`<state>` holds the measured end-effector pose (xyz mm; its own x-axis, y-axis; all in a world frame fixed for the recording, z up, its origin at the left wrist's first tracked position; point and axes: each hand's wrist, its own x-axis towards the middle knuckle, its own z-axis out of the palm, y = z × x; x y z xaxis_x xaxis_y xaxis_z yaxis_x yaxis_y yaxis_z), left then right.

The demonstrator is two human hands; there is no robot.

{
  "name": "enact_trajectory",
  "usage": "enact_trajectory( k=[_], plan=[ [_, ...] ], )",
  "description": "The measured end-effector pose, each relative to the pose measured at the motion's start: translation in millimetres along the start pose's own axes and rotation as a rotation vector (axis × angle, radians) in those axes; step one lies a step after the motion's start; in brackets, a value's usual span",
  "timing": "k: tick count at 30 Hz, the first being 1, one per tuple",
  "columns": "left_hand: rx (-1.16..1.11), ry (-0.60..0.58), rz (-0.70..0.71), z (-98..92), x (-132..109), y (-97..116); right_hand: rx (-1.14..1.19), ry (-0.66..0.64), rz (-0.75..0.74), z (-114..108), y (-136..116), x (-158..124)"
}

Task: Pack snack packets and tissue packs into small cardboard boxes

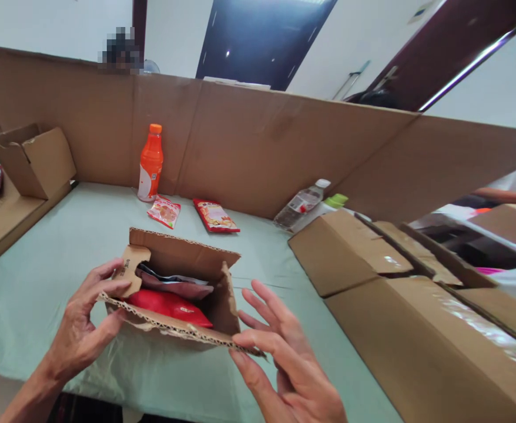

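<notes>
An open cardboard box stands on the green-covered table between my hands. Inside it lie a red packet and a dark brownish packet behind that one. My left hand grips the box's left end, its fingers over the small side flap and its thumb at the near edge. At the near right corner, my right hand pinches the front flap between thumb and index finger, while its other fingers are spread beside the right wall. The bottom of the box is hidden.
Behind the box are an orange drink bottle, a small pink-white packet and a red snack packet. A clear bottle leans at the back right. Cardboard boxes border the right; another box stands left. A cardboard wall closes the back.
</notes>
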<state>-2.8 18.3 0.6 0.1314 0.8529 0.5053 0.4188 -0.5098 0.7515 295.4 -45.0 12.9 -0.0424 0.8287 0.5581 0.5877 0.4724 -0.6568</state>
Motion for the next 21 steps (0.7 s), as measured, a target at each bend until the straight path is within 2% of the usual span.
enact_trajectory(
  k=[7,13,17,21],
  plan=[
    [0.062,-0.012,0.023,-1.2,2,0,-0.069,0.078,0.034,8,8,5],
    [0.014,0.153,-0.115,10.7,3,-5,-0.169,0.054,0.015,20,24,14],
    [0.127,0.142,-0.081,14.2,1,-8,-0.186,0.060,0.058,31,29,5],
    [0.179,0.147,-0.020,14.8,0,-9,-0.184,0.075,0.028,37,28,0]
  ],
)
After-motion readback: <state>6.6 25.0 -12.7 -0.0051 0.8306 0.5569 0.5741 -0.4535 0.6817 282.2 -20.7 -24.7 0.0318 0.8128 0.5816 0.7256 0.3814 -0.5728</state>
